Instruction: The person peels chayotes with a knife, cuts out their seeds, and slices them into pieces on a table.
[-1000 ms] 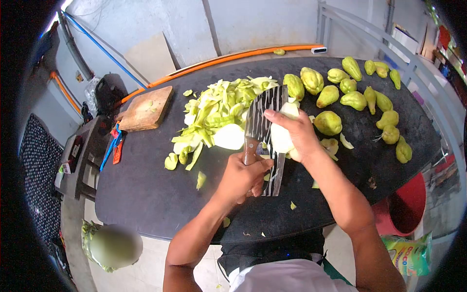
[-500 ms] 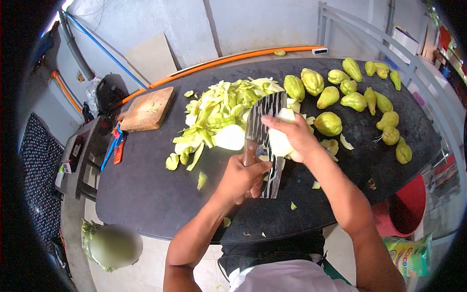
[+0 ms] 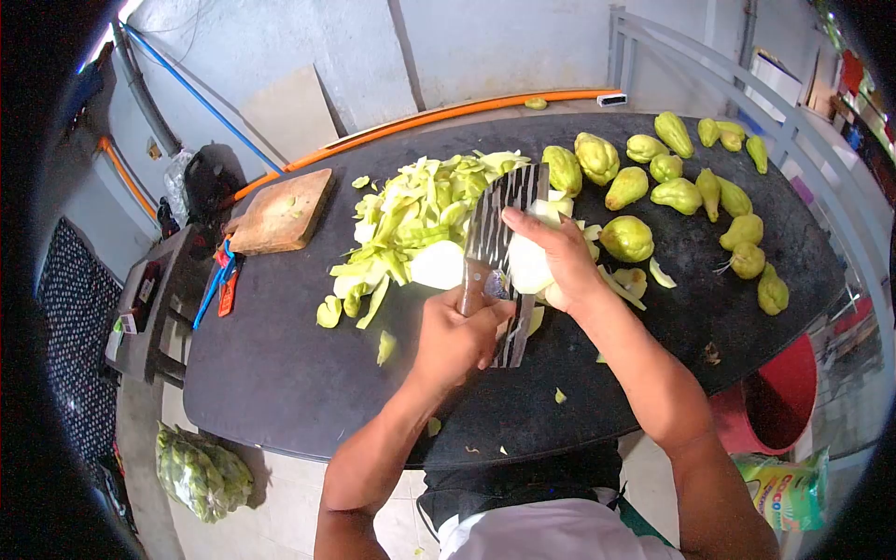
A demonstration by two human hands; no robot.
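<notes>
My left hand [image 3: 459,334] is closed round the brown handle of a wide-bladed knife [image 3: 499,219]. The blade points away from me and shows black and pale stripes. In my right hand [image 3: 565,257] is a pale peeled chayote [image 3: 529,266], pressed close to the blade with the thumb lying over its top. Where the blade meets the chayote is partly hidden by my fingers. Left of the knife lies a heap of green peelings [image 3: 420,210], with a bright white peeled piece [image 3: 437,266] at its near edge.
Several unpeeled chayotes [image 3: 627,239] are spread over the right side of the dark table [image 3: 280,373]. A wooden chopping board [image 3: 285,210] lies at the left end. On the floor stand a red bin [image 3: 765,401] and a bag of greens [image 3: 201,471]. A metal railing [image 3: 747,98] runs behind on the right.
Both hands have shifted slightly, the knife and chayote with them. A long strip of peel now shows beside my right wrist. The bag on the floor, blurred before, is now clear.
</notes>
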